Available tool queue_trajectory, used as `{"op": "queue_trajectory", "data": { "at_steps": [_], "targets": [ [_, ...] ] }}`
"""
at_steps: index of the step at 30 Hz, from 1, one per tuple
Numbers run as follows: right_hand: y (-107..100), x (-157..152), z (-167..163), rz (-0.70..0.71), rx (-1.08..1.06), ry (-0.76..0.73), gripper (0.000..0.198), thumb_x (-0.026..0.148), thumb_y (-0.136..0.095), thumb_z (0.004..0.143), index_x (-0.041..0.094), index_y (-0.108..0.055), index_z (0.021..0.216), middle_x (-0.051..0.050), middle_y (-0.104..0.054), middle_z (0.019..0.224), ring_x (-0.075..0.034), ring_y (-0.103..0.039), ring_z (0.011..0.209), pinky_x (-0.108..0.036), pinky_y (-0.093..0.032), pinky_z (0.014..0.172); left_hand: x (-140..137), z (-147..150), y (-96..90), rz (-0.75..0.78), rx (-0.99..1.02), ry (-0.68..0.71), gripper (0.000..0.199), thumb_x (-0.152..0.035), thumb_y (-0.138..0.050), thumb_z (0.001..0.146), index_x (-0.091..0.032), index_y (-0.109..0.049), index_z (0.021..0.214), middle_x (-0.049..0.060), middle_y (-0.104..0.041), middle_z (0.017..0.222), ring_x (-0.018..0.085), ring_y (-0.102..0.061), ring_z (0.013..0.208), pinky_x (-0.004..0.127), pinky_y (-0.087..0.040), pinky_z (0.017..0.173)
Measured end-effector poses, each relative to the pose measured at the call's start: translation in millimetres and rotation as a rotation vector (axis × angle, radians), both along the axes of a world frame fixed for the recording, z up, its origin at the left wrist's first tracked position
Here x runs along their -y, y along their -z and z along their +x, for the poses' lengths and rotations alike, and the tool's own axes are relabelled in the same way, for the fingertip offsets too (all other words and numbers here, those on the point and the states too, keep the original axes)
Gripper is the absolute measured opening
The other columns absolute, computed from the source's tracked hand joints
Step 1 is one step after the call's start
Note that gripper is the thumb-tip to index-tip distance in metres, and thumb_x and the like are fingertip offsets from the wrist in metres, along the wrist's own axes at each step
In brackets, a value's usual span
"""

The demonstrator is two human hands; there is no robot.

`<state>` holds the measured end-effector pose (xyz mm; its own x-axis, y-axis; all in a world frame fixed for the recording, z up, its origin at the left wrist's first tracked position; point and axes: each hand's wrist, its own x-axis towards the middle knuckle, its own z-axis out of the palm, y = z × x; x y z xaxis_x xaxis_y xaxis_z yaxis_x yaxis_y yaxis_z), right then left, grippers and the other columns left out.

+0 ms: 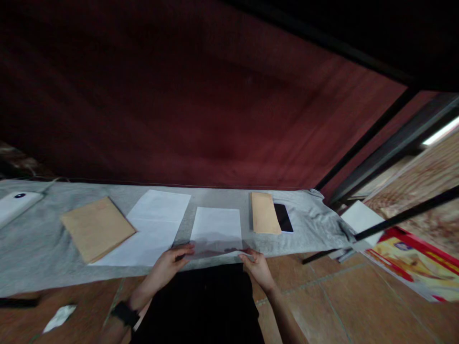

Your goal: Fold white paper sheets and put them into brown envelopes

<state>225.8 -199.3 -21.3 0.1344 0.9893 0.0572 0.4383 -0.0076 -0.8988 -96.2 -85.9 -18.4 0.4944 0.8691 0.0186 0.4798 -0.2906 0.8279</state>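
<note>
A white sheet of paper (217, 227) lies in front of me on the grey cloth, its near edge lifted a little and curling. My left hand (170, 265) pinches the sheet's near left corner between thumb and fingers. At the near right corner, my right hand (258, 268) has its thumb and fingers closed on the same edge. Left of this sheet lie more white paper (156, 217) and, partly over it, a brown envelope (97, 229). A narrower stack of brown envelopes (264, 213) rests to the right, partly covering a dark phone (283, 217).
Grey cloth (208, 196) covers the long narrow surface, backed by a dark red panel (201, 119). A white device (16, 205) sits at the far left. On the tiled floor (322, 306) are a red and yellow box (419, 263) and a crumpled white scrap (60, 317).
</note>
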Motion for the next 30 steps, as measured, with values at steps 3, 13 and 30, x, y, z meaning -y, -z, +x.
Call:
{"op": "queue_trajectory", "data": {
  "at_steps": [3,13,30],
  "targets": [
    [-1.2,-12.5,0.7,0.036,-0.068,0.06,0.04,0.054,-0.059,0.09,0.02,-0.077,0.099,-0.008,-0.078,0.099,-0.027,-0.071,0.096,-0.037,-0.055,0.086,-11.2,11.6,3.1,-0.053,0.059,-0.079,0.042,-0.057,-0.061,0.077,-0.022,-0.079,0.094,0.006,-0.077,0.111,0.027,-0.071,0.103,0.038,-0.055,0.095],
    [-6.4,-75.0,1.2,0.036,0.091,0.296,0.038,0.052,-0.048,0.088,0.021,-0.058,0.068,0.004,-0.052,0.058,-0.013,-0.05,0.057,-0.023,-0.038,0.054,-43.4,41.8,4.4,-0.201,0.168,-0.271,0.057,-0.071,-0.059,0.07,-0.017,-0.073,0.082,0.004,-0.074,0.08,0.024,-0.066,0.079,0.031,-0.051,0.07],
    [1.0,-100.0,-10.0,-0.282,0.543,0.371,0.027,0.028,-0.046,0.097,0.02,-0.072,0.094,-0.009,-0.077,0.091,-0.02,-0.072,0.084,-0.023,-0.045,0.066,-64.4,63.9,-6.7,-0.155,-0.452,-0.351,0.03,-0.042,-0.046,0.092,-0.022,-0.063,0.078,0.003,-0.07,0.075,0.019,-0.066,0.076,0.025,-0.038,0.059]
  ]
}}
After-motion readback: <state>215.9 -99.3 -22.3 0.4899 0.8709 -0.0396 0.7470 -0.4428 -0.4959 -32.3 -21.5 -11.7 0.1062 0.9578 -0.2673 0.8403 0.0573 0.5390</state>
